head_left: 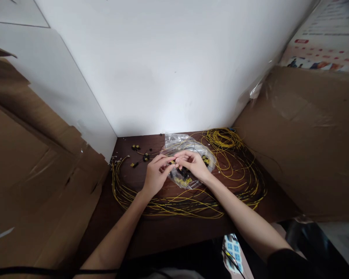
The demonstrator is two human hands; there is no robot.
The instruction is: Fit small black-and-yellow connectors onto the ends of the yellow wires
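Note:
My left hand [157, 173] and my right hand [193, 164] meet over a clear plastic bag [176, 140], fingertips nearly touching. Between the left fingers is a small black and yellow part [172, 162]. The right thumb and forefinger pinch at its right end, where the detail is too small to make out. Black and yellow pieces [184, 181] lie in the bag below my hands. Long yellow and black wires [186, 211] curve round the bag on the dark brown table [159, 236], passing beneath both forearms.
A coil of yellow wire [222, 138] lies at the back right. Several small black and yellow parts [135, 147] are at the back left. Cardboard stands on the left [37, 174] and right [311, 143], with a white panel [168, 69] behind. A power strip [233, 254] is below the front edge.

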